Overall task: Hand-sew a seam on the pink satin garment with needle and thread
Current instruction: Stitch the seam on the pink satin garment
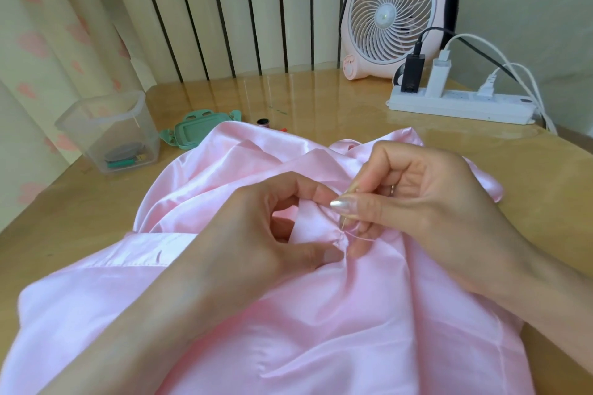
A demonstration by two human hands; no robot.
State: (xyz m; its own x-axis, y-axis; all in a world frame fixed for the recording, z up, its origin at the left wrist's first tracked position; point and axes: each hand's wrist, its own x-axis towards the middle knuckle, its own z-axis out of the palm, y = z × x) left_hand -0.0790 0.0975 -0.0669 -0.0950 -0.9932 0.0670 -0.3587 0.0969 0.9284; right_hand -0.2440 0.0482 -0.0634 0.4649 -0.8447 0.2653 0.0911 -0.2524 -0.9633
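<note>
The pink satin garment (321, 314) lies spread over the wooden table, bunched in folds at the middle. My left hand (256, 234) pinches a puckered fold of the fabric between thumb and curled fingers. Just to its right, my right hand (417, 202) pinches the thin needle (344, 218) between thumb and forefinger, its tip at the gathered seam. A fine thread (362, 237) runs from the seam under my right fingers.
A clear plastic box (112, 135) with sewing bits stands at the left, its green lid (195, 131) beside it. A small thread spool (262, 122) sits behind the garment. A pink fan (398, 9) and a white power strip (459, 104) with plugs occupy the back right.
</note>
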